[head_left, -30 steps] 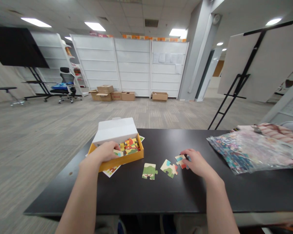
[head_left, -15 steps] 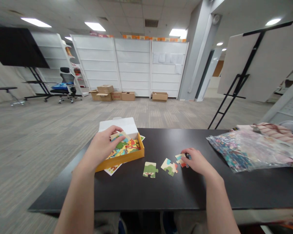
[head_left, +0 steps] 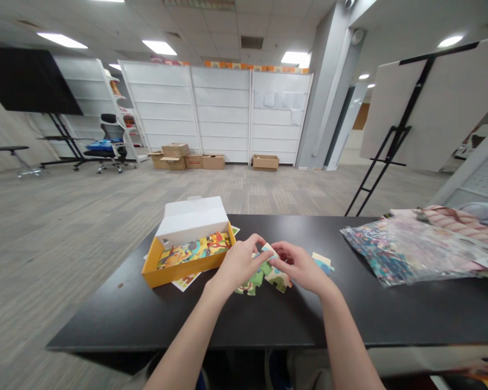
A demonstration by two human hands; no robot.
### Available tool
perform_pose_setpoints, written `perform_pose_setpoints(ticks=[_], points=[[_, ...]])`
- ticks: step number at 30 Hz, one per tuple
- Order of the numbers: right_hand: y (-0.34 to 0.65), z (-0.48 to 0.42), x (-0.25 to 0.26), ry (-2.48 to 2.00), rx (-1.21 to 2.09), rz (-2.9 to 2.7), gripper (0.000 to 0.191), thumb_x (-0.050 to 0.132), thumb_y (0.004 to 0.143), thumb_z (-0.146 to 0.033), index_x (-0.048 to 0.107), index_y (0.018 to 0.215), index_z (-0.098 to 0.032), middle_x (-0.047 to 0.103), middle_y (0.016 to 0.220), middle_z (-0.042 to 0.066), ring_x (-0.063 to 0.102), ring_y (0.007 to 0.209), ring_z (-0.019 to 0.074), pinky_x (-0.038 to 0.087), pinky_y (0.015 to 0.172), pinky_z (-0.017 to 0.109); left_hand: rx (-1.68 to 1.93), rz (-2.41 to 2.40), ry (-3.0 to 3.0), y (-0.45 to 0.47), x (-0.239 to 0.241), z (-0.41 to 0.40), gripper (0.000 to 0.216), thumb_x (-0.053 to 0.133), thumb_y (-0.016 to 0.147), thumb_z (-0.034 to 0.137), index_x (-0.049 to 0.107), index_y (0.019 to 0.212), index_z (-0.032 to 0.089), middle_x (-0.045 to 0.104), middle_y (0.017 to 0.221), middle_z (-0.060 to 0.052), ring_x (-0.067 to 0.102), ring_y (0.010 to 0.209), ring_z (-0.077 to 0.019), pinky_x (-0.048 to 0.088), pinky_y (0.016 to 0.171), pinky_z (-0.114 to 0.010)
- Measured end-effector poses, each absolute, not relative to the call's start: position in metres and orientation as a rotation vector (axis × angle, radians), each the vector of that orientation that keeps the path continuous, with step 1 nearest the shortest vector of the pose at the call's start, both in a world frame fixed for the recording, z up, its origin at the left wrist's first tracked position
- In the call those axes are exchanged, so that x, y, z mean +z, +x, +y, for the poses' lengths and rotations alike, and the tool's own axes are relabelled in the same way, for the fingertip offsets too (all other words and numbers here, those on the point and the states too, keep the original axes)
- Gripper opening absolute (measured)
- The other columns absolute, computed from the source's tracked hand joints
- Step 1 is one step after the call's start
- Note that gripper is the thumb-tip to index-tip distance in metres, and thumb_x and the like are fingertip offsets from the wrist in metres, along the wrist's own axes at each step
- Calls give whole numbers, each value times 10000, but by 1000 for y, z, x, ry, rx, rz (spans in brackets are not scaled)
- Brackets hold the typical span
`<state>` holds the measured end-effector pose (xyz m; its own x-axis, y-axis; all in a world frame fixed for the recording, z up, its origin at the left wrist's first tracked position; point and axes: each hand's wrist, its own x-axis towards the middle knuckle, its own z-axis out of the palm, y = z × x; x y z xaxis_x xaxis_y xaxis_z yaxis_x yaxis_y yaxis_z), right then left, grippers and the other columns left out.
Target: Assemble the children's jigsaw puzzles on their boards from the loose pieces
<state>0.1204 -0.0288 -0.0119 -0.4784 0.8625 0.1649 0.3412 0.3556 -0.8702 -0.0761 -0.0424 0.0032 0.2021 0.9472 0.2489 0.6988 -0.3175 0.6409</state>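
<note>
My left hand [head_left: 239, 264] and my right hand [head_left: 301, 267] meet over the black table [head_left: 350, 319], both pinching one jigsaw piece [head_left: 269, 250] between their fingertips. Under them lie green and cream puzzle pieces [head_left: 264, 279], partly hidden by my fingers. Another piece [head_left: 322, 261] lies just right of my right hand. An open yellow box [head_left: 174, 273] with a raised white lid [head_left: 192, 219] stands to the left and holds several coloured pieces [head_left: 195, 249]. A printed sheet [head_left: 186, 282] sticks out from under the box.
Clear plastic bags of puzzle pieces [head_left: 410, 252] lie at the table's right, with striped cloth [head_left: 451, 216] behind them. A black easel with a white board [head_left: 394, 141] stands right of the table. Cardboard boxes [head_left: 187, 157] and an office chair [head_left: 106, 143] stand far back.
My left hand lifted a piece out of the yellow box and carried it right to the loose pieces. My right hand shifted left off the piece it touched and joined the left hand.
</note>
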Motion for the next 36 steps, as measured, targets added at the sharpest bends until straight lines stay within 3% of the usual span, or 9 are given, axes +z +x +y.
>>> perform_pose_setpoints(ticks=[5, 10, 15, 20, 24, 28, 32, 36], points=[[121, -15, -29, -1139, 1014, -1808, 259, 616, 881, -410, 556, 1036, -211, 676, 761, -15, 622, 656, 152, 473, 617, 267, 847, 1456, 2047, -80, -2, -41, 244, 551, 938, 382, 609, 1111, 221, 675, 762, 9, 660, 778, -206, 452, 730, -296], [134, 0, -45, -1389, 745, -1732, 77, 533, 880, -311, 528, 870, -235, 645, 711, -20, 625, 610, 161, 466, 623, 279, 663, 1279, 2069, -94, 4, -50, 215, 545, 890, 236, 628, 1086, 207, 706, 879, -10, 664, 822, -184, 481, 768, -280], [132, -1, -50, -1591, 524, -1947, 133, 500, 910, -226, 629, 943, -211, 724, 898, 57, 661, 775, 197, 459, 749, 301, 425, 1076, 2008, -88, -5, -59, 352, 696, 750, 204, 658, 1099, 212, 710, 930, -2, 660, 805, -170, 493, 704, -237], [128, -4, -50, -1676, 463, -2097, 223, 537, 930, -234, 662, 1112, -197, 690, 1079, 104, 669, 877, 204, 456, 840, 304, 440, 1094, 2121, -75, -13, -64, 311, 735, 719, 187, 677, 1024, 218, 725, 903, -4, 675, 830, -182, 498, 739, -239], [128, -5, -48, -1642, 481, -2104, 269, 565, 921, -241, 675, 1162, -192, 646, 1204, 121, 673, 964, 206, 458, 898, 301, 456, 1176, 2244, -74, -7, -65, 249, 742, 737, 231, 698, 982, 224, 740, 894, -14, 687, 825, -195, 497, 741, -249], [127, -7, -45, -1654, 474, -2075, 320, 580, 918, -275, 664, 1203, -158, 633, 1216, 137, 676, 936, 212, 469, 864, 300, 668, 1325, 2227, -94, 6, -56, 162, 581, 890, 316, 694, 955, 220, 737, 804, -11, 681, 717, -174, 487, 692, -257], [125, -9, -42, -1667, 459, -2082, 287, 567, 925, -291, 676, 1157, -165, 662, 1167, 122, 675, 847, 197, 463, 832, 304, 903, 1799, 2159, -131, 19, -39, 211, 489, 926, 302, 680, 973, 225, 755, 938, -45, 701, 861, -214, 496, 775, -301], [124, -10, -42, -1646, 467, -2102, 238, 561, 925, -311, 695, 1077, -186, 709, 1100, 102, 673, 875, 212, 460, 825, 307, 530, 2187, 2109, -165, 22, -22, 275, 504, 914, 370, 658, 1058, 195, 740, 1065, -134, 681, 1026, -319, 500, 809, -373]])
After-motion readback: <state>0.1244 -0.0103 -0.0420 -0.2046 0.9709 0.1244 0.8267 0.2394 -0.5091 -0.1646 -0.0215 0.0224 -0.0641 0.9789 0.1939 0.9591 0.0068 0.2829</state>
